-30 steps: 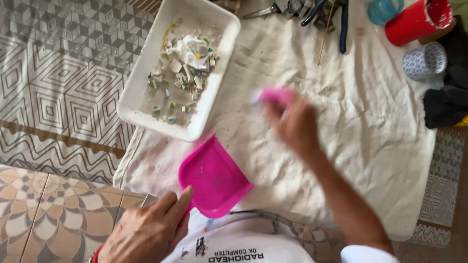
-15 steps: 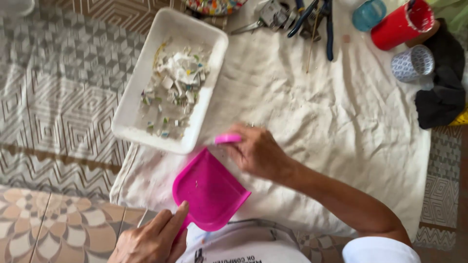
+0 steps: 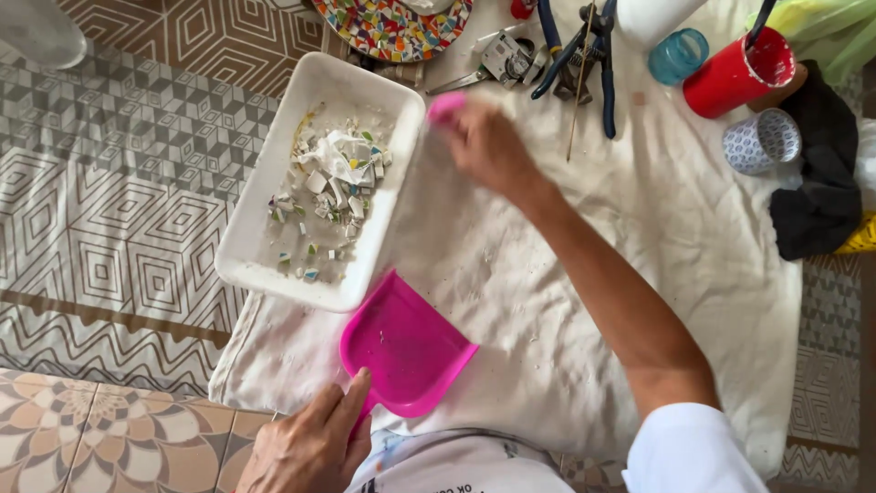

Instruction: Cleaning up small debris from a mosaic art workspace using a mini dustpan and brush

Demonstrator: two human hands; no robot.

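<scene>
The left hand (image 3: 306, 447), at the lower left of the frame, has its fingers closed on the pink dustpan (image 3: 406, 345) lying just below the white tray's (image 3: 251, 219) edge. The right hand (image 3: 488, 146) grips a pink brush (image 3: 445, 107) (blurred) at the tray's upper right corner; bare cloth (image 3: 675, 219) lies open to its right.

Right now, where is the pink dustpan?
In the head view the pink dustpan lies low and left of centre on the white cloth, just below the white tray of tile shards, with the left hand on its handle.
</scene>
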